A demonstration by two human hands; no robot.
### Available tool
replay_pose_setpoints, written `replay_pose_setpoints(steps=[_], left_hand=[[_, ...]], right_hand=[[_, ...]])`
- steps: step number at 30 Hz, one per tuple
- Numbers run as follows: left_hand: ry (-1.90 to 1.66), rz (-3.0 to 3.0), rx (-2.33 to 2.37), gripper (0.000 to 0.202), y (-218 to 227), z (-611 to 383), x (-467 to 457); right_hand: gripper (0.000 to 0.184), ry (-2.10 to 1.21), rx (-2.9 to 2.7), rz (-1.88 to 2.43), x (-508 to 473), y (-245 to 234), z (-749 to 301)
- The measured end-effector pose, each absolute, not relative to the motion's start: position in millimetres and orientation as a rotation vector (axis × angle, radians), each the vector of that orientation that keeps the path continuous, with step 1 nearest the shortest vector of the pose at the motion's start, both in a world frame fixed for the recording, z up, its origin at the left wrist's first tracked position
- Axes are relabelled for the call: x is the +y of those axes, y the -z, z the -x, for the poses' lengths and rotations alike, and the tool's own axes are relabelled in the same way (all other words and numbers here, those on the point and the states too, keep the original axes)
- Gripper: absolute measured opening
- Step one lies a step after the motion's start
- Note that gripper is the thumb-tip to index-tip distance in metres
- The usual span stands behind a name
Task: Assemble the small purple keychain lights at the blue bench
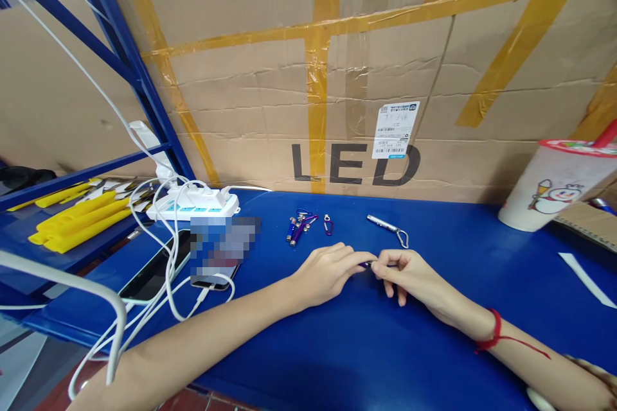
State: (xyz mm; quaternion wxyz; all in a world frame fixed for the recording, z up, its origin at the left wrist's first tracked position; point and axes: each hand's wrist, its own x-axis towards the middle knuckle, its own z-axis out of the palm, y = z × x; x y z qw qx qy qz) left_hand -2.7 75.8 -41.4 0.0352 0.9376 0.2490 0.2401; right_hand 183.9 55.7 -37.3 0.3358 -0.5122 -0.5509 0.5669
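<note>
Between my fingertips is a small dark purple tube [367,264], mostly hidden, coloured like the keychain flashlights beside it. My left hand [332,271] pinches its left end. Pressed against its right end are the thumb and forefinger of my right hand [402,273], the other fingers curling down. Just beyond my right hand lies a silver keychain flashlight [383,223] with a carabiner clip. A small pile of blue and purple keychain flashlights [299,229] sits beyond my left hand. Beside that pile rests a loose purple carabiner [328,226] with a small metal end piece.
A white power strip [197,203] with tangled white cables [169,263] and two phones [161,266] occupies the left side. Yellow-handled tools [89,221] lie farther left. At right stand a drink cup [554,189] and a white strip [585,279]. A large cardboard box [255,115] closes off the back.
</note>
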Motion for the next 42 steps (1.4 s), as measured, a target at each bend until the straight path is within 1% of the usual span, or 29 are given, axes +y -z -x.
replay_pose_setpoints(steps=[9,13,17,24,27,29,33,37,42], left_hand=[[-0.756,-2.938,0.835,0.026,41.6,0.7,74.8],[-0.739,-2.907,0.907,0.024,42.1,-0.7,74.5],[-0.737,-2.861,0.961,0.023,43.2,-1.5,74.8],[-0.740,-2.795,0.915,0.024,43.8,-1.2,75.6],[-0.708,-2.778,0.879,0.022,43.4,-0.7,75.6],[-0.674,-2.771,0.863,0.022,43.2,0.0,75.7],[-0.587,-2.729,0.797,0.020,43.2,2.1,76.1],[-0.522,-2.694,0.763,0.016,42.3,3.5,76.3],[-0.513,-2.658,0.759,0.013,41.2,3.7,75.7]], right_hand=[[0.049,-1.448,-1.454,1.349,54.1,35.7,-182.1],[0.049,-1.338,-1.533,1.322,53.9,40.2,-181.9],[0.045,-1.037,-1.619,1.248,53.8,45.7,-184.2],[0.024,-0.391,-1.897,1.023,50.7,45.7,-193.3],[0.019,-0.186,-1.950,0.993,50.9,46.3,-196.0],[0.018,-0.106,-1.972,0.983,51.2,47.0,-197.2],[0.022,-0.114,-1.992,0.961,50.6,45.7,-197.4],[0.029,-0.200,-1.972,0.990,49.1,42.2,-194.8],[0.032,-0.362,-1.896,1.060,48.2,40.5,-191.3]])
